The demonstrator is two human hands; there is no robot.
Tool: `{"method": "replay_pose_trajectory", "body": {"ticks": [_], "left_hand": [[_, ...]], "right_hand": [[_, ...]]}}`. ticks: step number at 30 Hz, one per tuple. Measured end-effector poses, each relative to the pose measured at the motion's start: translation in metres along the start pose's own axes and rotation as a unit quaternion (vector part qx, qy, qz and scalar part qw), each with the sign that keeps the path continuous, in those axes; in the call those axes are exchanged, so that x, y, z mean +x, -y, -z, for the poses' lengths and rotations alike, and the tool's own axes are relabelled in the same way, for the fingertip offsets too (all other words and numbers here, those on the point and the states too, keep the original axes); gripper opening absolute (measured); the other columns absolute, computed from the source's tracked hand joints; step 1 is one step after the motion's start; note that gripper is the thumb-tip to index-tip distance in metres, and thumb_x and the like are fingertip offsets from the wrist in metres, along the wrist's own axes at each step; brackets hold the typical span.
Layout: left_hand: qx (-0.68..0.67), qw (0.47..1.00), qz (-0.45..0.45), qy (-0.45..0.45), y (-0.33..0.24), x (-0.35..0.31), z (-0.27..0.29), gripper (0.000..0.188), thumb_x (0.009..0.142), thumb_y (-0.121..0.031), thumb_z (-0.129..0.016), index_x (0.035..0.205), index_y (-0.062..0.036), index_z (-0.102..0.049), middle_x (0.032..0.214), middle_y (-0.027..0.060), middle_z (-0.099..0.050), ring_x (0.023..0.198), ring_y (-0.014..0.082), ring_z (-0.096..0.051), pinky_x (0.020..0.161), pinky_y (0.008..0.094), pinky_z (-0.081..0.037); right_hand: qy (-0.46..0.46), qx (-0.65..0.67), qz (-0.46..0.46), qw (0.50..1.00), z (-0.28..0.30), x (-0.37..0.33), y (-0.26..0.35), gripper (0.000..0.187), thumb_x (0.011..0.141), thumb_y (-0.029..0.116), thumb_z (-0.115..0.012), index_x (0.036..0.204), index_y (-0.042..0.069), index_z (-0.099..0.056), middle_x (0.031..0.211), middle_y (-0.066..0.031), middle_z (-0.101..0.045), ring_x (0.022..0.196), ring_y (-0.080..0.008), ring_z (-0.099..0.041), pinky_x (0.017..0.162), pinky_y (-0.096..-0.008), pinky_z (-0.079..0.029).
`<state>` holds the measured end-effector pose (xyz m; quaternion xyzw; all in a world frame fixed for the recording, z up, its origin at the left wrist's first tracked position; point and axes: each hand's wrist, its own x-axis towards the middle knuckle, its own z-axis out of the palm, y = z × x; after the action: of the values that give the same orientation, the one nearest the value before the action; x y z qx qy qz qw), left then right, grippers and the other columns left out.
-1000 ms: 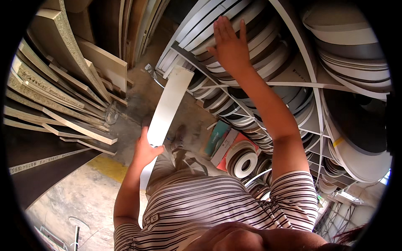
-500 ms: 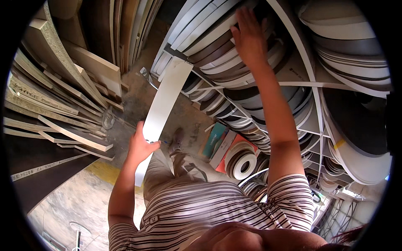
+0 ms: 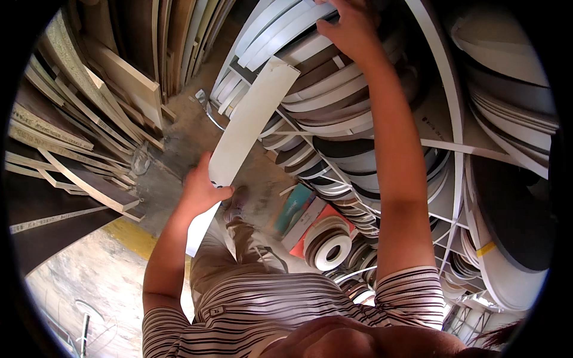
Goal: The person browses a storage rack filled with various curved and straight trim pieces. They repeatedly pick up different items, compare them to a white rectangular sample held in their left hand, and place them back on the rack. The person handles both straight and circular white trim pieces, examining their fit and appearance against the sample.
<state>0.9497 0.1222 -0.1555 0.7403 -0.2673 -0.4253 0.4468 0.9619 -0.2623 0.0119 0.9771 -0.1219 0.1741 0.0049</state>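
Note:
A long, narrow white board is gripped near its lower part by my left hand, thumb across its face. The board slants up and to the right, its far end in front of the rack of rolls. My right hand is stretched up to the top of the view, at the white rolls of edge banding on the rack. Its thumb is apart from the fingers, which are partly cut off by the picture's upper edge; whether they touch a roll I cannot tell.
The white metal rack on the right holds many rolls in white, grey, brown and black. Wooden boards lean and stack on the left. On the floor lie a roll of banding and a teal box.
My right hand has moved up along the rolls, its thumb now spread to the left. The board's far end has shifted up and right in the picture, still in my left hand.

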Motion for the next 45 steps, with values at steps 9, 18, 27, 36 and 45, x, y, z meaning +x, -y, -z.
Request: {"method": "replay_pose_trajectory", "body": {"ticks": [9, 18, 27, 36, 45], "left_hand": [[-0.029, 0.999, 0.017, 0.002, -0.012, 0.007, -0.015, 0.071, 0.064, -0.021, -0.082, 0.123, -0.0020, -0.048, 0.106, 0.0226, -0.067, 0.100, 0.0396, -0.066, 0.088, 0.0422, -0.051], [-0.022, 0.999, 0.006, -0.027, 0.006, 0.012, -0.028, 0.071, 0.066, -0.022, -0.082, 0.126, -0.0039, -0.048, 0.107, 0.0245, -0.068, 0.103, 0.0426, -0.066, 0.088, 0.0446, -0.051], [0.011, 1.000, 0.005, -0.023, 0.015, 0.003, -0.026, 0.073, 0.065, -0.021, -0.084, 0.126, -0.0048, -0.048, 0.109, 0.0253, -0.068, 0.105, 0.0452, -0.065, 0.088, 0.0471, -0.052], [0.002, 0.998, 0.006, -0.055, -0.004, -0.005, -0.028, 0.066, 0.065, -0.017, -0.083, 0.120, -0.0028, -0.049, 0.105, 0.0235, -0.067, 0.101, 0.0415, -0.067, 0.087, 0.0453, -0.052], [0.089, 0.986, -0.036, -0.137, 0.015, -0.020, -0.037, 0.064, 0.065, -0.017, -0.083, 0.118, -0.0051, -0.048, 0.101, 0.0233, -0.067, 0.095, 0.0438, -0.067, 0.080, 0.0477, -0.054]], "right_hand": [[-0.003, -0.019, 0.057, 0.998, 0.008, -0.005, 0.010, 0.034, 0.071, 0.014, -0.075, 0.103, 0.015, -0.066, 0.110, -0.0125, -0.054, 0.110, -0.0401, -0.050, 0.104, -0.0587, -0.033], [0.157, 0.122, 0.062, 0.978, 0.029, 0.009, -0.006, 0.038, 0.080, 0.024, -0.081, 0.112, 0.014, -0.064, 0.121, -0.0124, -0.054, 0.123, -0.0364, -0.046, 0.108, -0.0493, -0.032], [0.158, -0.024, 0.033, 0.987, 0.028, 0.002, 0.017, 0.054, 0.067, 0.039, -0.088, 0.104, 0.012, -0.059, 0.139, -0.0137, -0.044, 0.134, -0.0366, -0.038, 0.111, -0.0560, -0.021], [0.119, 0.052, 0.086, 0.988, 0.004, -0.014, -0.001, 0.040, 0.082, 0.017, -0.077, 0.119, 0.012, -0.062, 0.152, -0.0162, -0.039, 0.138, -0.0385, -0.041, 0.114, -0.0548, -0.028], [0.044, 0.491, -0.229, 0.839, -0.009, -0.110, 0.081, 0.032, 0.094, 0.034, -0.071, 0.094, 0.002, -0.071, 0.080, -0.0021, -0.068, 0.073, -0.0132, -0.060, 0.069, -0.0289, -0.049]]}}
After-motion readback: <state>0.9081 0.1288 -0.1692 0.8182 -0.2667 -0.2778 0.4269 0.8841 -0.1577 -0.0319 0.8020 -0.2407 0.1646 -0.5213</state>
